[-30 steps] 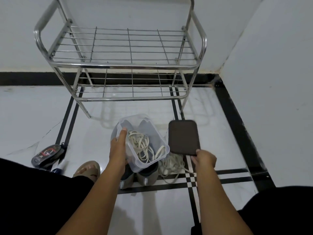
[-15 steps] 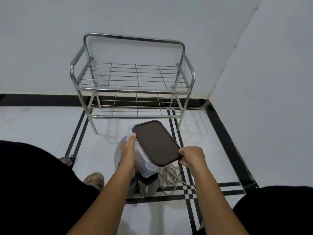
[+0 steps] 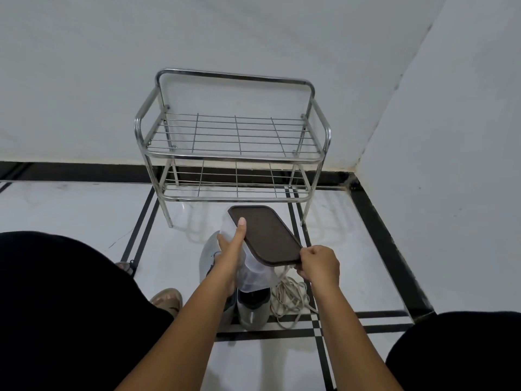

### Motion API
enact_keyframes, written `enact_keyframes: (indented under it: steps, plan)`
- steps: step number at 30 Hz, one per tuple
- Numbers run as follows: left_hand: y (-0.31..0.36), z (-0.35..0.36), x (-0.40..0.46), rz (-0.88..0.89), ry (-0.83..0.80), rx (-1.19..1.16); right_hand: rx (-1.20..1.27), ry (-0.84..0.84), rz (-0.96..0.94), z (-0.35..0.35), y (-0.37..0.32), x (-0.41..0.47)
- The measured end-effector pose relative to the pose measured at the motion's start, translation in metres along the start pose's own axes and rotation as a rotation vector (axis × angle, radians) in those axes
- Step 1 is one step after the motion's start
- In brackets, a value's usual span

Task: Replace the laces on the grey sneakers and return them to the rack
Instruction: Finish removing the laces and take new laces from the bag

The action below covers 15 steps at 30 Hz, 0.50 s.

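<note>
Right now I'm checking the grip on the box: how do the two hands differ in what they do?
The left hand holds the side of the clear container, thumb lying along the brown lid; the right hand pinches the lid's near corner. The left looks fairly straight; the right's fingers are curled. Both hold the same box above the grey sneakers.

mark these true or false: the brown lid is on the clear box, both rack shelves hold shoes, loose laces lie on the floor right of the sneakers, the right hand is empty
1. The brown lid is on the clear box: true.
2. Both shelves of the rack hold shoes: false, both are bare; the grey sneakers stand on the floor.
3. Loose laces lie on the floor right of the sneakers: true.
4. The right hand is empty: false, it pinches the lid's near corner, while the left hand holds the box's side.
</note>
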<state>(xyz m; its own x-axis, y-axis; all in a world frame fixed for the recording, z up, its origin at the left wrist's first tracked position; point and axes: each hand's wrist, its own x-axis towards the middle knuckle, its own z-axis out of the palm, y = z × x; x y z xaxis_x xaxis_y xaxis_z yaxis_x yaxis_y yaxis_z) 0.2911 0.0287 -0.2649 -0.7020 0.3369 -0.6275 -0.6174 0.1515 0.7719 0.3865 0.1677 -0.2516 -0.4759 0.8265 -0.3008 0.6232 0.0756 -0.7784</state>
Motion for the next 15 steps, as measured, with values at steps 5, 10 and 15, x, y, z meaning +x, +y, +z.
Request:
enact_keyframes:
  steps: [5,10,15]
  plan:
    - [0.001,0.007,0.004,0.033,0.098,0.097,0.003,-0.019,0.062,0.002,0.000,0.003]
    - [0.001,0.012,0.006,0.011,0.160,0.076,-0.059,-0.001,0.057,0.005,0.003,0.003]
    - [0.001,0.018,0.003,-0.009,0.169,0.043,-0.190,0.068,0.053,0.009,0.004,-0.001]
